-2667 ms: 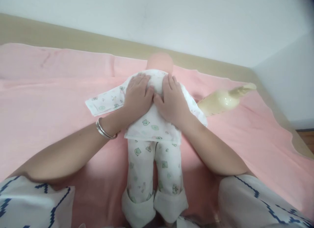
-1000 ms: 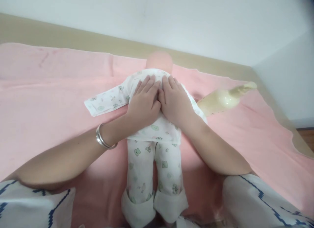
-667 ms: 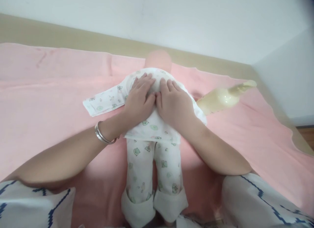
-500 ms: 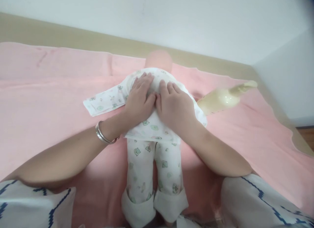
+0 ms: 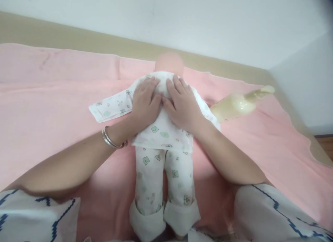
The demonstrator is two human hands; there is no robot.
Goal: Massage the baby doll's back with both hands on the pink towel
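Note:
A baby doll in a white printed shirt (image 5: 166, 136) and matching trousers (image 5: 151, 176) lies stretched out, its pink head (image 5: 169, 62) away from me; no face shows. On the left side of its upper body rests my left hand (image 5: 147, 103), palm down with fingers extended. My right hand (image 5: 183, 101) lies flat on the right side, its thumb close to the left thumb. Both hands touch the shirt and grip nothing. One shirt sleeve (image 5: 111, 105) points left; the right arm is mostly hidden behind my hand.
Beneath the doll spreads a pink blanket (image 5: 52, 131) over a beige surface (image 5: 78, 35). To the doll's right lies a glossy, pale yellow bottle with a pump-like end (image 5: 239, 105). A white wall (image 5: 166, 19) rises behind.
My right hand has slid slightly up and left on the shirt, its fingers more spread. The left hand has shifted only slightly and still lies on the doll.

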